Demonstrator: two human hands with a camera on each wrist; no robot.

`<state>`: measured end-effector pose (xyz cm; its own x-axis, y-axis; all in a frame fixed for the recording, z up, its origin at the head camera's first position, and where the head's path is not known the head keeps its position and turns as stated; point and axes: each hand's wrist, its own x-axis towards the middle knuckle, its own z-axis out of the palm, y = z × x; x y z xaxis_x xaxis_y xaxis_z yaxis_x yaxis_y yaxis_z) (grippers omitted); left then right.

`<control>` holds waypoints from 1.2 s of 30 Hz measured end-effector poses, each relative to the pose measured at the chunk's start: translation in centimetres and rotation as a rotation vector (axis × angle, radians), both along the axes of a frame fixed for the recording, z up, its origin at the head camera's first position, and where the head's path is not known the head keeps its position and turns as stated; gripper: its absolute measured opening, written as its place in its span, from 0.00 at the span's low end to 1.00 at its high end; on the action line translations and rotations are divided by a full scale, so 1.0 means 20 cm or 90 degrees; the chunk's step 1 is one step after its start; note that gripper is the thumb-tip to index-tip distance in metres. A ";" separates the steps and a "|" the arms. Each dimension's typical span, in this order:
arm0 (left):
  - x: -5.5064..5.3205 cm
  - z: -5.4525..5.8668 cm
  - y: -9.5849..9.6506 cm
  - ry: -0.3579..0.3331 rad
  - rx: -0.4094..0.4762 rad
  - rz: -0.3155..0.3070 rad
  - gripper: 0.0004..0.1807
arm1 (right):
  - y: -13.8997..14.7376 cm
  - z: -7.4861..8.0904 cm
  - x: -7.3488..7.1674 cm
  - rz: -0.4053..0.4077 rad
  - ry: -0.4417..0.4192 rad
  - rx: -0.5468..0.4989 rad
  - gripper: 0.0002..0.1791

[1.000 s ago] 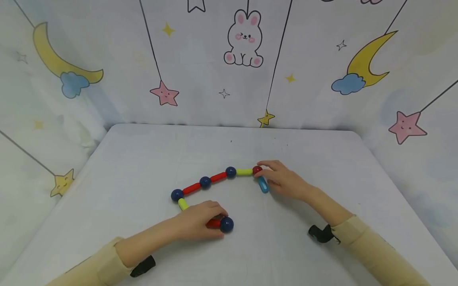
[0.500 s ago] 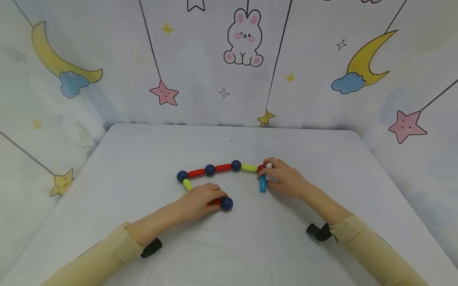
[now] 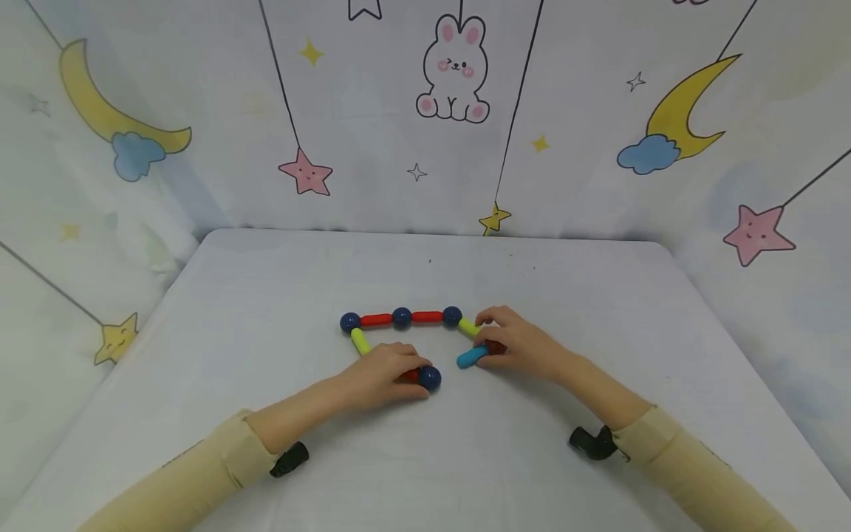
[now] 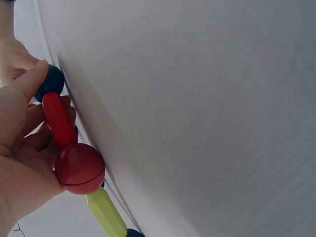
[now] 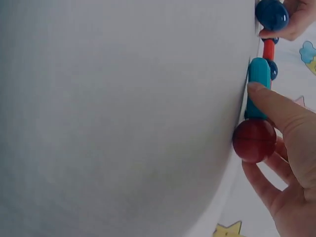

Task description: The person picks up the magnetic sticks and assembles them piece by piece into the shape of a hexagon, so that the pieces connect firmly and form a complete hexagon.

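Note:
A bent chain of magnetic building rods and balls lies on the white table, its two ends facing each other across a small gap. At the near end, my left hand (image 3: 382,377) grips a red rod (image 4: 59,121), its thumb against the end blue ball (image 3: 430,378). A red ball (image 4: 79,168) sits by that palm, joined to a yellow-green rod (image 4: 106,212). With thumb on the light blue rod (image 5: 259,74) and fingers behind the other red ball (image 5: 254,140), my right hand (image 3: 521,343) holds the opposite end. Its rod points toward the end blue ball.
Along the back of the chain, blue balls (image 3: 402,318) alternate with red rods (image 3: 427,317). The white table (image 3: 266,281) ends at a cloth backdrop (image 3: 372,111) printed with moons, stars and a rabbit. Dark wrist cameras (image 3: 592,443) hang under both sleeves.
My right hand has pulled the red ball nearer and swung the light blue rod to point left. My left hand has moved its end away from me, then slightly right; the chain's back has straightened.

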<state>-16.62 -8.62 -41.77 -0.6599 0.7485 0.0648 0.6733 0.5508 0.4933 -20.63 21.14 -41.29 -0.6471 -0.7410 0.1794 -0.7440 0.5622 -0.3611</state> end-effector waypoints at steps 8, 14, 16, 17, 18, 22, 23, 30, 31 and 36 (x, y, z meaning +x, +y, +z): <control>0.00 0.00 0.03 0.006 0.007 0.001 0.21 | -0.05 0.01 0.04 0.067 -0.041 -0.011 0.11; 0.00 0.01 0.04 0.009 0.011 0.002 0.20 | -0.08 0.01 0.06 0.083 -0.026 -0.012 0.11; 0.00 0.01 0.04 0.003 0.009 0.005 0.20 | -0.08 0.01 0.06 0.079 -0.026 -0.010 0.11; 0.00 0.01 0.04 -0.005 0.009 0.007 0.20 | -0.08 0.01 0.06 0.073 -0.028 -0.009 0.10; 0.00 0.02 0.04 -0.016 0.010 0.010 0.21 | -0.08 0.01 0.06 0.067 -0.032 -0.011 0.10; -0.04 0.04 0.03 -0.019 0.022 0.042 0.23 | -0.10 0.01 0.05 0.008 -0.055 -0.036 0.11; -0.06 0.05 0.02 -0.003 0.026 0.055 0.23 | -0.10 0.01 0.04 -0.019 -0.061 -0.043 0.11; -0.25 0.12 -0.05 0.126 -0.112 0.168 0.24 | -0.15 0.01 0.00 -0.173 -0.155 -0.025 0.26; -0.27 0.11 -0.06 0.128 -0.139 0.176 0.24 | -0.16 0.01 -0.01 -0.180 -0.171 -0.018 0.28; -0.35 0.09 -0.05 0.163 -0.175 0.188 0.19 | -0.18 0.00 -0.03 -0.205 -0.213 0.001 0.32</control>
<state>-23.57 -9.62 -39.89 -0.8352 0.5442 0.0791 0.5499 0.8234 0.1405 -21.30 17.55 -41.31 -0.8668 -0.4924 -0.0787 -0.3739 0.7463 -0.5507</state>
